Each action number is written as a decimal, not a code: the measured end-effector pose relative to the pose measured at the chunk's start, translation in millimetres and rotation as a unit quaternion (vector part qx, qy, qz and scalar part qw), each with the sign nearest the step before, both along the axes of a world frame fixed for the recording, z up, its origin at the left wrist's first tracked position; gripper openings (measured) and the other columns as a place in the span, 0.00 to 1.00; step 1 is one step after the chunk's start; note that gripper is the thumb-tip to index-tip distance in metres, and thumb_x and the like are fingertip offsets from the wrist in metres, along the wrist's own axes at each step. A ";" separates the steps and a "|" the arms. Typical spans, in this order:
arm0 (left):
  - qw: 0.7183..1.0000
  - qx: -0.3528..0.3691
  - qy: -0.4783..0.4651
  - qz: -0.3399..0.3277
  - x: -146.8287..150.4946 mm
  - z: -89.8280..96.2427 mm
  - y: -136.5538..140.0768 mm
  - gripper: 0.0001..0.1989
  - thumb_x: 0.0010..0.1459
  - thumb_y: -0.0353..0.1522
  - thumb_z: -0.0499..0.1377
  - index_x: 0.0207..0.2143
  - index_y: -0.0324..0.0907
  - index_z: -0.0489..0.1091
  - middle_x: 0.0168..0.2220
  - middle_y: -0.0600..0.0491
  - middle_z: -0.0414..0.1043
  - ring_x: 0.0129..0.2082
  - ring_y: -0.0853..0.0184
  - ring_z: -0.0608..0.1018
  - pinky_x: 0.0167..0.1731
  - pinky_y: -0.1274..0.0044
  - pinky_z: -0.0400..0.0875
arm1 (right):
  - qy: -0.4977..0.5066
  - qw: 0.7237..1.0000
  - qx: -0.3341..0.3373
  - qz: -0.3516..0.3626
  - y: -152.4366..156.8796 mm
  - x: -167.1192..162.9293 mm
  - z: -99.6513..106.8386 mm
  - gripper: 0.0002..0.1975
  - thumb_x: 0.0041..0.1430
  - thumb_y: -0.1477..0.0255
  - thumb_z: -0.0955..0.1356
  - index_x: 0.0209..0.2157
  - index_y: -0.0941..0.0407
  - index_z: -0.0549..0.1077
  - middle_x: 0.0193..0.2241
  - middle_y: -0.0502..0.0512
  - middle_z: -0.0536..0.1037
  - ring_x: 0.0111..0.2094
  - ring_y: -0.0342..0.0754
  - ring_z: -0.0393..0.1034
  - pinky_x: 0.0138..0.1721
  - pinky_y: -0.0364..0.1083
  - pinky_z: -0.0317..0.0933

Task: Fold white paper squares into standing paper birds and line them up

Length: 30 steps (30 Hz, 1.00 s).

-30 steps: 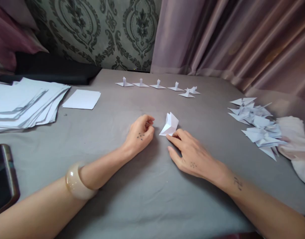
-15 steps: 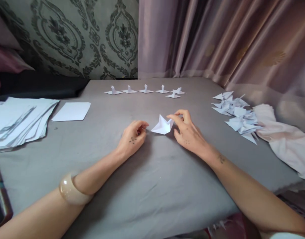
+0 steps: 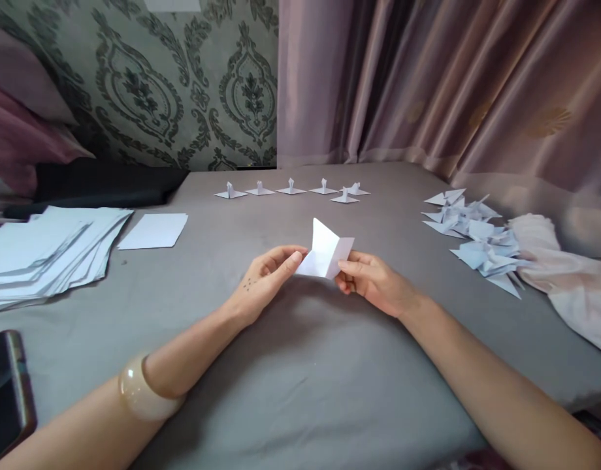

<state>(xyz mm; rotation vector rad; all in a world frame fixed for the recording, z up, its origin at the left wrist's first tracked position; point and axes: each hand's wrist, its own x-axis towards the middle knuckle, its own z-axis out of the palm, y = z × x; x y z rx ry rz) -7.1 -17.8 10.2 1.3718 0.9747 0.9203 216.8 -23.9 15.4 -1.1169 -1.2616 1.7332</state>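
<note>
A white sheet of folded paper [image 3: 324, 251] is held up between my two hands, just above the grey cloth. Its creases are partly opened, with one pointed flap standing up. My left hand [image 3: 268, 277] pinches its left corner between thumb and fingers. On the other side my right hand [image 3: 372, 277] grips the right edge, thumb in front and fingers behind. A pale bangle [image 3: 146, 391] circles my left wrist.
Several small folded paper figures [image 3: 291, 188] stand in a row at the back. More folded paper shapes [image 3: 481, 235] are heaped at right by a pale cloth [image 3: 565, 267]. Paper stacks [image 3: 60, 248], a small square pile [image 3: 153, 230] and a phone [image 3: 9, 391] lie at left.
The folded paper has been lifted from the cloth and turned. My left hand, apart from it before, now grips its left corner; my right hand has moved lower on its right edge.
</note>
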 end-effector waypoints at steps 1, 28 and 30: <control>1.000 -0.013 -0.011 -0.003 1.1 -0.5 -0.9 0.19 0.60 0.45 0.57 0.47 0.42 0.72 0.43 0.49 0.77 0.44 0.62 0.77 0.45 0.73 0.70 | -0.006 1.000 -0.005 0.001 -0.1 -0.3 -1.6 0.14 0.54 0.62 0.70 0.37 0.58 0.74 0.25 0.50 0.71 0.27 0.42 0.64 0.32 0.44 0.60; 0.964 -0.057 -0.101 0.239 6.6 -14.8 42.4 0.19 0.37 0.43 0.71 0.28 0.38 0.77 0.26 0.53 0.75 0.27 0.71 0.72 0.30 0.79 0.62 | -0.167 0.927 0.256 -0.216 48.1 -46.4 -17.5 0.12 0.49 0.71 0.69 0.39 0.54 0.70 0.38 0.54 0.79 0.40 0.46 0.74 0.43 0.47 0.66; 0.962 -0.056 -0.091 0.252 7.4 -16.2 47.3 0.20 0.36 0.43 0.71 0.28 0.38 0.76 0.25 0.53 0.74 0.27 0.70 0.72 0.29 0.79 0.61 | -0.183 0.925 0.230 -0.239 58.4 -48.2 -21.0 0.11 0.47 0.74 0.68 0.36 0.55 0.69 0.36 0.54 0.79 0.38 0.47 0.74 0.44 0.48 0.65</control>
